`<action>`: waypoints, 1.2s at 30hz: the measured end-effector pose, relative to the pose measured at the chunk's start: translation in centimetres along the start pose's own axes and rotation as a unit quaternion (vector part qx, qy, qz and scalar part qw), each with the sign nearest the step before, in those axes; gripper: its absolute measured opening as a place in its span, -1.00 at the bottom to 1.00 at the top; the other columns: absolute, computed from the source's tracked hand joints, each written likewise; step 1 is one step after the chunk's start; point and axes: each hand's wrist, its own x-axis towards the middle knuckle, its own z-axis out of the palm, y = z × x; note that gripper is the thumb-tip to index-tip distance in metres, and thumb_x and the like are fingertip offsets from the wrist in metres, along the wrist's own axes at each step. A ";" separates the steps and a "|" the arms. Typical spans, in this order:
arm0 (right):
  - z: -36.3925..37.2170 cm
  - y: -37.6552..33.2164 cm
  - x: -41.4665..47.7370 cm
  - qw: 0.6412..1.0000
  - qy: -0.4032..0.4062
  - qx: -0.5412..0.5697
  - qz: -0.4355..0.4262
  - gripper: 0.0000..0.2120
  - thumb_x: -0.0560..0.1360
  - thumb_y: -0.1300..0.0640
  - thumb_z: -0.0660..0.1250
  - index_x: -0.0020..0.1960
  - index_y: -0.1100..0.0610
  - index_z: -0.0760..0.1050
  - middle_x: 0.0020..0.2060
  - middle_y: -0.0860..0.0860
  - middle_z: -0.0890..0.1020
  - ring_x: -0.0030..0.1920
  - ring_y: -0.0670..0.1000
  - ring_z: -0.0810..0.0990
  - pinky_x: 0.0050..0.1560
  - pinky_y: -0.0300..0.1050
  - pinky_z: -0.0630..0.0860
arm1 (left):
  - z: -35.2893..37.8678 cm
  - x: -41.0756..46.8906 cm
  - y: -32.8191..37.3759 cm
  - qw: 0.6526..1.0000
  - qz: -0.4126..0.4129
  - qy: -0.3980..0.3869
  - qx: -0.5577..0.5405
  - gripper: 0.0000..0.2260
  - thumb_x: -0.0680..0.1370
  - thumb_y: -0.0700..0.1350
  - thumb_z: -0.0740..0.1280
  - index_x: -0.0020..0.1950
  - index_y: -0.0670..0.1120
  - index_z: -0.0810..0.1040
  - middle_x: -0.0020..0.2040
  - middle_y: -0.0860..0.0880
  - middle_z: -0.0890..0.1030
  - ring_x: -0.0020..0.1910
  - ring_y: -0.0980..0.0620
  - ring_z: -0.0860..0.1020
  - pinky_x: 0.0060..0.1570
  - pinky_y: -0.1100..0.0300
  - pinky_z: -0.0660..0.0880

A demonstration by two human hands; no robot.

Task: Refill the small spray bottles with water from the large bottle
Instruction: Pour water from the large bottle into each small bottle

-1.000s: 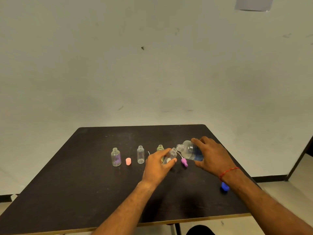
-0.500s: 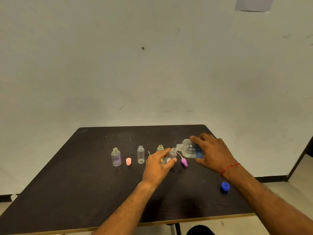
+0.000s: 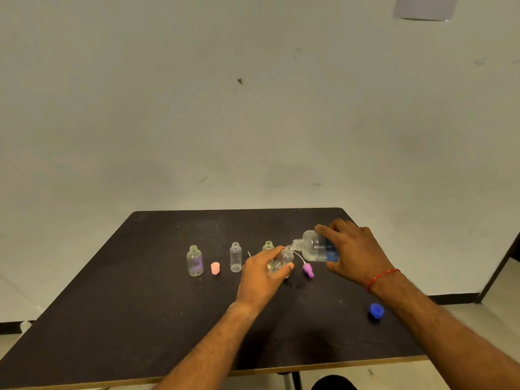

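Right hand (image 3: 357, 253) grips tilted large bottle (image 3: 316, 246), mouth at small bottle (image 3: 282, 260) clasped by left hand (image 3: 261, 277).

I see a dark bench (image 3: 140, 319) with a pale wooden front edge, standing against a plain off-white wall (image 3: 225, 108). A sheet of paper (image 3: 425, 7) hangs at the wall's upper right.

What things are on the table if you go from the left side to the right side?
Small bottle with a purple tint → pink cap → clear small bottle → left hand holding a small bottle → purple spray top → large bottle tipped in the right hand → blue cap.
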 end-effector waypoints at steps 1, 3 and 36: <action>0.0 0.0 0.0 1.000 0.000 0.000 0.000 -0.24 0.36 -0.14 0.48 0.47 -0.12 0.21 0.19 -0.04 0.43 0.20 -0.02 0.43 0.21 -0.02 0.45 | 0.0 0.0 0.0 1.000 0.001 0.001 0.003 -0.64 0.51 0.05 0.52 0.31 0.10 0.64 0.03 0.29 0.64 -0.09 0.12 0.68 -0.13 0.11 0.67; -0.1 0.0 0.0 1.000 -0.001 -0.003 -0.001 -0.24 0.37 -0.15 0.47 0.47 -0.12 0.21 0.20 -0.04 0.43 0.21 -0.02 0.42 0.23 -0.02 0.44 | -0.1 0.0 0.1 1.000 0.000 0.001 0.004 -0.64 0.52 0.05 0.52 0.31 0.10 0.64 0.02 0.34 0.62 -0.09 0.12 0.68 -0.13 0.12 0.67; 0.3 0.6 -0.1 1.000 0.011 -0.012 -0.001 -0.28 0.40 -0.14 0.45 0.47 -0.14 0.20 0.20 -0.05 0.43 0.21 -0.03 0.42 0.24 -0.03 0.42 | 0.5 0.1 0.0 1.000 0.009 -0.007 -0.007 -0.66 0.52 0.09 0.49 0.29 0.21 0.63 0.09 0.27 0.68 0.02 0.21 0.66 -0.07 0.03 0.69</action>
